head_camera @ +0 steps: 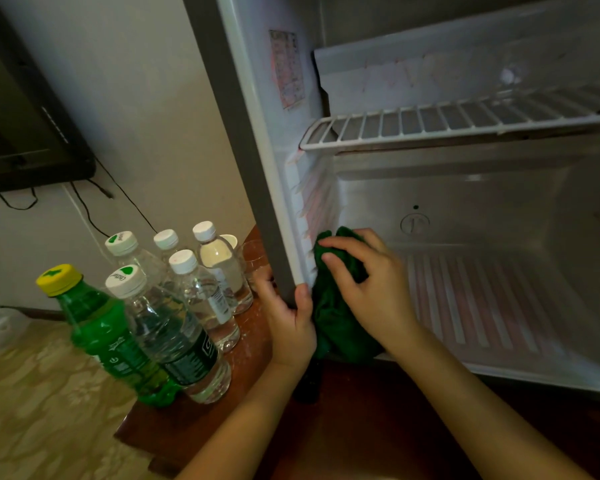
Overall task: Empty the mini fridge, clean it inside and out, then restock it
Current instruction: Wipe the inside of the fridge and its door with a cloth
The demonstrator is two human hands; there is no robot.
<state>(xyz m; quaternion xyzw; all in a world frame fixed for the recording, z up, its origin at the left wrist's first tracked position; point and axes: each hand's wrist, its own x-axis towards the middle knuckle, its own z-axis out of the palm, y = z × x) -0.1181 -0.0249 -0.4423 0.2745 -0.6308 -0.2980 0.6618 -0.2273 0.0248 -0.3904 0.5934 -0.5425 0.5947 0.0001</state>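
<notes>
Your right hand (371,289) has its fingers (336,268) bunched round the cloth (336,327). They press it into the low left corner of the fridge (257,168), against the ribs (312,202) moulded into the side wall. Much of the cloth hangs loose below your palm, down over the front lip. That slack is the first risk. On an upward stroke it could snag on a rib, or on the front corner of the shelf (465,121) above, and tug the shelf off its runners. Gather it in before you work higher.

Your left hand (288,323) clasps the fridge's left front edge, thumb on the inner face and the other fingers round the outside, mostly out of sight. It steadies the cabinet, which looks sensible, but those outer fingers sit just beside a glass (255,259) at the fridge's flank. A shift of that grip, or the fridge sliding left under a hard scrub, would likely knock the glass.

Beyond the glass, the bottles (187,299) stand packed close on the table (194,424), with the green bottle (97,323) nearest the table's edge. One nudge could topple several, and the green one looks likeliest to go over the edge. The fridge is empty, so the inside clean appears to be under way, with the outside and the restocking yet to do.
</notes>
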